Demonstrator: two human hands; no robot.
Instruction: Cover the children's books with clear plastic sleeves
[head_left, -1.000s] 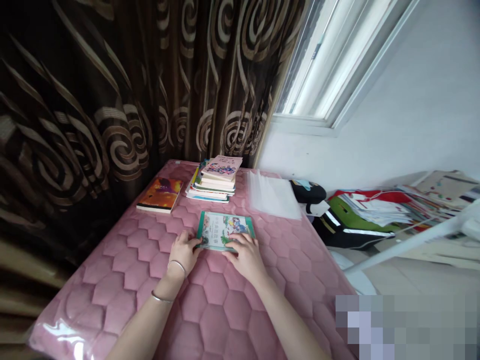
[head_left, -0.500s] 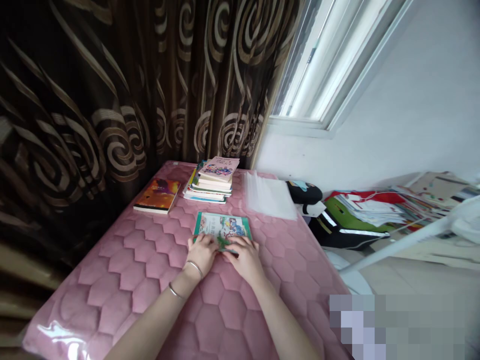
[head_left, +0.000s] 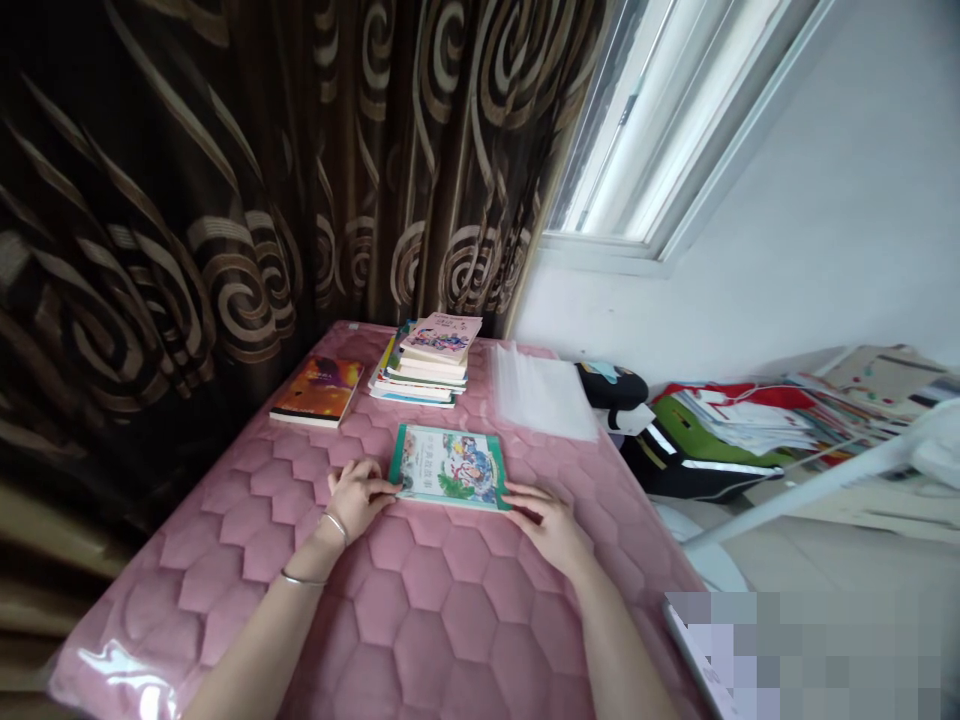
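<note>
A green-bordered picture-cover book (head_left: 451,466) lies flat on the pink quilted mattress (head_left: 431,610) in front of me. My left hand (head_left: 360,494), with two bangles on its wrist, is closed with thumb and forefinger at the book's near left corner. At the opposite near corner, my right hand (head_left: 549,518) pinches the edge between fingers and thumb. The whole front cover now shows between the two hands.
Behind the book stands a stack of books (head_left: 431,372). An orange-covered book (head_left: 316,391) lies to its left, and clear plastic sleeves (head_left: 546,395) lie to its right. A patterned curtain (head_left: 375,170) hangs beyond. A green and black bag (head_left: 697,445) sits past the mattress's right edge.
My hands have moved apart, from the middle of the book's near edge out to its two near corners. More of the cover is exposed. The book has hardly moved.
</note>
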